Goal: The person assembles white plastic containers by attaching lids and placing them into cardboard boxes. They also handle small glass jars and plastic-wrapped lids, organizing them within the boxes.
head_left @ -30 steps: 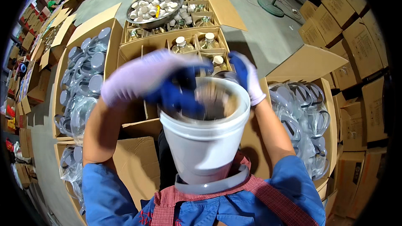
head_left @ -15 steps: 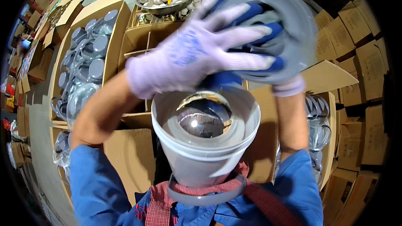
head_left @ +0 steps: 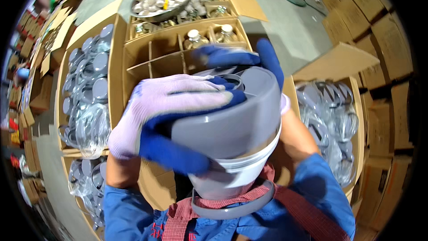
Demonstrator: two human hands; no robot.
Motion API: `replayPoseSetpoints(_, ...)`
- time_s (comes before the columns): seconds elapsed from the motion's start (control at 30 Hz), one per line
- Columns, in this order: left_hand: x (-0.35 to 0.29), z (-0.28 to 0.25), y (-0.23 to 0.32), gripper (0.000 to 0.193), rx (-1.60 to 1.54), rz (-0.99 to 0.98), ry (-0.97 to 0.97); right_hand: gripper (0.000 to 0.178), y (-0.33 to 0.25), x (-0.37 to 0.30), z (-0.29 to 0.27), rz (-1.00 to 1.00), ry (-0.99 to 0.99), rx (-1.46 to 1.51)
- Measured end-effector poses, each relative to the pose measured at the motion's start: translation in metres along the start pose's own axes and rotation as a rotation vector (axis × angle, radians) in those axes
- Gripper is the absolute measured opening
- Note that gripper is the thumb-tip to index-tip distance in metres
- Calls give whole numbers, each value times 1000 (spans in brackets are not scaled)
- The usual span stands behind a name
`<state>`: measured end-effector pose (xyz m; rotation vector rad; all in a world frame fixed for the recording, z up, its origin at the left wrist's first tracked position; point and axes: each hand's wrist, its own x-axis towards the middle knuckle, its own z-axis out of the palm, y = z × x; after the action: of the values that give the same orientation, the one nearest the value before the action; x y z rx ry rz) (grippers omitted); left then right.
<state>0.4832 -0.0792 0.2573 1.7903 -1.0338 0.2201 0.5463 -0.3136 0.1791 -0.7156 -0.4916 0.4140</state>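
Note:
A deep grey lid (head_left: 227, 129) sits tilted over the mouth of a white bucket (head_left: 209, 185), which stands close against my chest with its grey handle (head_left: 234, 212) hanging down. The lid has a small raised ring on top. My left hand (head_left: 178, 111), in a lavender glove with blue coating, holds its left side, fingers across the top and thumb low on the wall. Around the far right side curves my gloved right hand (head_left: 249, 58), its fingers blurred and partly hidden behind the lid. The bucket's inside is covered from sight.
Divided cartons hold glass jars with white caps (head_left: 194, 38); a metal bowl (head_left: 162, 18) of white caps rests on the far one. Boxes of grey handled parts in plastic stand left (head_left: 93, 80) and right (head_left: 332, 125). Cartons (head_left: 397, 89) are stacked at right.
The lid has come down from above the bucket onto its mouth. My left hand has shifted from the lid's underside to its left side; the shiny inside of the bucket is now covered.

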Motion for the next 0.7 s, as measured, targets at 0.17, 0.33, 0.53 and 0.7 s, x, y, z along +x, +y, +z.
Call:
replayPoseSetpoints(0.17,11,2,15,68,264,45,-107,69,8,-11,-1,-102,-179,-239)
replayPoseSetpoints(0.33,-5,25,31,54,619,74,131,83,-28,-54,39,-409,8,-1196)
replayPoseSetpoints(0.53,-16,34,44,66,531,16,69,110,-21,-73,33,-576,-30,-1330)
replayPoseSetpoints(0.7,-24,43,57,71,591,-41,119,92,-8,-74,33,-655,12,-1240)
